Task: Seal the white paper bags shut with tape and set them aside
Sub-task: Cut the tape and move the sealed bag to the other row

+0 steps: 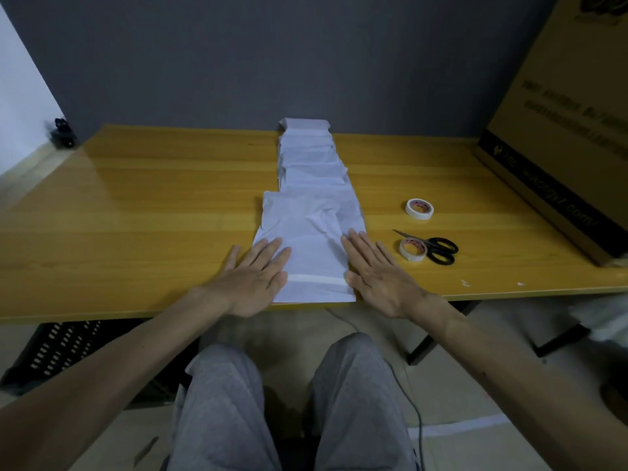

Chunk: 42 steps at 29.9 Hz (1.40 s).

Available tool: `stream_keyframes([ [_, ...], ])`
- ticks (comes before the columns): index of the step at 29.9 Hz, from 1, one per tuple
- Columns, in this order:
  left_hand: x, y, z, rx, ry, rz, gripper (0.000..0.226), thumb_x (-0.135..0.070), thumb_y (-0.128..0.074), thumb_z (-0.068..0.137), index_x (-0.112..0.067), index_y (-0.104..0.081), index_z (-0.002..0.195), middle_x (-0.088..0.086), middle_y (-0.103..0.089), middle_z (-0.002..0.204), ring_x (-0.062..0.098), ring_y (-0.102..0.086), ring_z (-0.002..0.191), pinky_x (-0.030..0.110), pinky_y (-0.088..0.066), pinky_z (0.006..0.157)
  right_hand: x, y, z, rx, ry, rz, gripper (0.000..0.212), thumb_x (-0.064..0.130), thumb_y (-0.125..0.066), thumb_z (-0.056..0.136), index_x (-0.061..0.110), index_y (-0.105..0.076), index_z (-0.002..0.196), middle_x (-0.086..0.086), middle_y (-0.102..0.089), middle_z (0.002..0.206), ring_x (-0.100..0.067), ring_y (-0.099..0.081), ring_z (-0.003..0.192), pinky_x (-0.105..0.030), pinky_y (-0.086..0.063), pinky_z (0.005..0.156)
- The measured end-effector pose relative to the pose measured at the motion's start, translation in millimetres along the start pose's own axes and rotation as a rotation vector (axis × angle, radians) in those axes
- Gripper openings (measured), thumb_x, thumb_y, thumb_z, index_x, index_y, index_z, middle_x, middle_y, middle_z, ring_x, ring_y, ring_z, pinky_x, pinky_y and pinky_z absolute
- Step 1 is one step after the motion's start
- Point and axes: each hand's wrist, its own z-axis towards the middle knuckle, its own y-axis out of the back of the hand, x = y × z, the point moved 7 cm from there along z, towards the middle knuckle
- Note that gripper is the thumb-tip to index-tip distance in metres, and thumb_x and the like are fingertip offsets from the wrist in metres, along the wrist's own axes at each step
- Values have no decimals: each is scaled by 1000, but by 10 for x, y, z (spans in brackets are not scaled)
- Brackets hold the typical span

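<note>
Dark print runs along the side of the cardboard box (560, 130) at far right. It is too blurred to read, though the lowest line seems to end in ".com". Red marks inside the cores of the far roll (420, 209) and near roll (412, 249) of tape cannot be read either.

A seated person lays both hands flat, fingers straight, on a white bag (312, 239) at the near edge of the wooden worktop (153, 205). The left hand (253, 283) presses the bag's left edge and the right hand (377, 277) its right edge. A tape strip (316, 279) crosses the bag between them. More bags (311, 158) overlap in a row to the far wall. Black scissors (433, 247) touch the near roll.
</note>
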Motion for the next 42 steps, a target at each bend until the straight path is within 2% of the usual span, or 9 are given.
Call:
stream_keyframes([
  [3, 5, 44, 19, -10, -12, -39, 58, -52, -11, 100, -33, 7, 152, -16, 22, 157, 4, 21, 143, 44, 13, 117, 36, 77, 76, 66, -16, 204, 65, 28, -37, 103, 22, 3, 153, 8, 16, 158, -8, 21, 143, -28, 9, 117],
  [8, 114, 512, 34, -222, 29, -470, 96, -91, -31, 66, -33, -42, 143, -12, -29, 155, 6, -22, 143, 31, -16, 118, 45, 312, 286, 17, -159, 315, 61, 14, -59, 82, 14, -45, 141, -3, -27, 155, -20, -8, 147, -36, -5, 118],
  [13, 393, 750, 117, -108, 169, -902, 63, -44, -65, 87, -21, -44, 142, -6, -40, 147, 15, -38, 135, 33, -37, 104, -107, 559, 470, -54, -317, 494, 48, 8, -58, 84, 4, -54, 132, -10, -54, 136, -28, -50, 126, -32, -49, 89],
  [16, 462, 924, 237, -329, 272, -905, 56, -21, -67, 89, -7, -43, 137, 7, -48, 139, 25, -47, 127, 30, -46, 92, -32, 563, 627, -105, -329, 462, 48, 7, -60, 87, 3, -51, 135, -13, -53, 137, -29, -51, 124, -34, -48, 95],
  [20, 352, 846, 499, -317, 284, -975, 15, -5, -70, 85, -7, -57, 92, 14, -64, 113, 23, -61, 86, 30, -53, 75, 114, 513, 783, -188, -318, 417, 32, 4, -58, 85, 6, -62, 117, -12, -64, 119, -31, -57, 112, -35, -48, 89],
  [25, 330, 936, 614, -397, 246, -955, 37, 3, -72, 81, -3, -60, 116, 10, -65, 114, 18, -58, 90, 27, -45, 72, 124, 547, 871, -279, -333, 481, 33, 3, -60, 87, 5, -61, 120, -10, -64, 119, -25, -58, 110, -28, -45, 89],
  [32, 699, 853, 432, -513, 264, -909, 35, 5, -71, 80, 6, -61, 113, 4, -60, 81, 11, -55, 69, 24, -41, 68, 428, 483, 1092, -322, -275, 539, 16, 2, -68, 76, 7, -54, 71, -6, -56, 73, -20, -52, 70, -26, -38, 61],
  [36, 1162, 884, 280, -584, 338, -843, 53, 1, -75, 78, 3, -55, 127, 7, -58, 89, 32, -62, 96, 33, -47, 78, 762, 421, 1408, -311, -199, 550, 7, 2, -67, 77, -1, -60, 79, -12, -59, 79, -24, -55, 75, -34, -45, 68],
  [42, 1937, 1053, 426, -689, 398, -736, 47, -3, -76, 78, 2, -60, 121, 21, -66, 96, 36, -62, 96, 36, -45, 77, 1141, 336, 2149, -310, -117, 424, 14, 15, -55, 92, 10, -62, 103, -7, -53, 106, -26, -53, 95, -34, -46, 76],
])
